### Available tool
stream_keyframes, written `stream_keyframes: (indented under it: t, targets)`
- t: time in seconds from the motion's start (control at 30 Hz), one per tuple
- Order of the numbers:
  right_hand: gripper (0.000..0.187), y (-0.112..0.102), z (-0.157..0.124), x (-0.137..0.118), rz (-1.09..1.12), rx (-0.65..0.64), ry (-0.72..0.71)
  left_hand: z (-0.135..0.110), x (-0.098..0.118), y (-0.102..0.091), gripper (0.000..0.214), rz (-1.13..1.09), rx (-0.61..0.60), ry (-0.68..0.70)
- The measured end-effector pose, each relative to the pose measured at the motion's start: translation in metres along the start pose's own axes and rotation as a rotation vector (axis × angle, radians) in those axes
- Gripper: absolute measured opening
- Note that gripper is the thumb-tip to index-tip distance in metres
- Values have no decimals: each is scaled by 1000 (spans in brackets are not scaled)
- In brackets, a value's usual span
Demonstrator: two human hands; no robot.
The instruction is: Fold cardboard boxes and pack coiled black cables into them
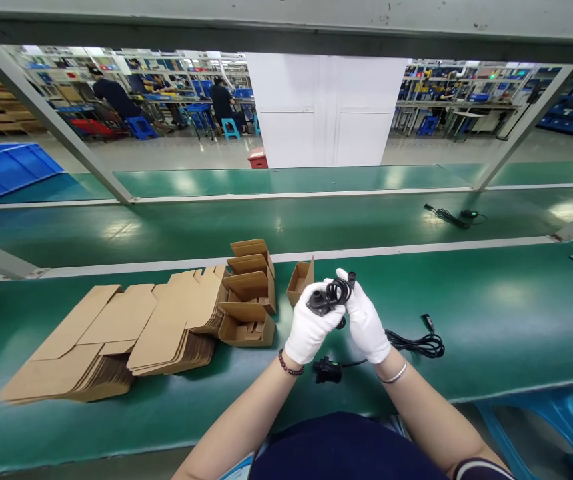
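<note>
1. Where the two gloved hands meet above the green bench (491, 333), a black corded device (318, 301) is held up, clear of the surface, just right of a small open carton (298, 283).
2. Left hand (311, 323): fingers curled round the device's rounded body and the near side of its cable coil (339, 291).
3. Right hand (364, 320): fingertips pinching the coil's far side, beside a stubby connector (351, 277). Exact finger contact partly hidden.
4. Handling, judged by eye: light, one palm enough. Body probably hard and stiff; cable bendy and springy, liable to uncoil if let go. Smooth casing may slide against glove fabric.
5. Best hold: body in one palm, all loops gathered in the other. Weak spot is likely the cable's entry into the body; avoid hanging the weight there or from the connector.
6. Looks: black throughout; squat body with a raised round stub; cable wound in several tight, small loops; connector short, cylindrical. Markings too small to read.
7. Nearby: a second black unit (327, 370) on the bench below the hands, a loose black coil (424, 345) right of them. Whether these two join is hidden.
</note>
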State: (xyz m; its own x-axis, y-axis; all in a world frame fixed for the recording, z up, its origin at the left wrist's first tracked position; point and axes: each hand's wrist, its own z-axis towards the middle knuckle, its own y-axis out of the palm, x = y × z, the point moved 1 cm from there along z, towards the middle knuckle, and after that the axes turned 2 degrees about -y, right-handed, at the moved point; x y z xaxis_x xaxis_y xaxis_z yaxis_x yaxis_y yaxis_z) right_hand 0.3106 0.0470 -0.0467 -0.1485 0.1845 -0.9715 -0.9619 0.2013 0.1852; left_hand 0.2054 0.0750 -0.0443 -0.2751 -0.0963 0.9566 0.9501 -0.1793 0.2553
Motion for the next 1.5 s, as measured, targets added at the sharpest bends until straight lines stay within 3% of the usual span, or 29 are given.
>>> stream_keyframes:
  t: [0.1,0.17,0.3,0.43,0.67,0.77,0.87,0.97,1.03,1.1,1.17,1.23,1.37,1.5]
  targets:
    - [57,-2,-5,2,37,-152,-20,-7,3,6,38,92,-41,45]
    - [61,-2,-9,3,41,-189,-56,-10,2,8,39,99,-31,56]
    - [51,-4,-15,5,-99,-64,-218,-13,-3,7,42,45,14,65]
    - [41,-5,-13,5,-215,15,-265,-11,-11,2,44,10,46,55]
    - [47,-5,-6,-10,-514,-144,-357,-14,-25,3,47,-161,139,118]
    - [56,-8,-5,-12,-550,-263,-377,-9,-19,3,45,-300,187,23]
    - [70,-10,-10,-5,-425,-213,-282,4,-7,0,37,-536,173,-117]
    - [81,-4,-18,10,-153,-118,-31,14,3,-3,32,-703,165,-173]
    - [78,4,-21,20,-1,-98,115,16,6,-2,31,-752,140,-196]
    - [66,9,-20,26,68,-7,155,14,6,1,28,-773,90,-230]
    - [52,9,-17,29,58,117,114,12,6,4,25,-781,77,-240]
    - [41,6,-14,29,-16,163,58,11,5,4,25,-795,99,-232]
    - [31,-5,-13,27,-333,103,-133,13,6,0,30,-802,95,-204]
    - [33,-13,-14,18,-715,-24,-345,16,8,-7,46,-665,6,-147]
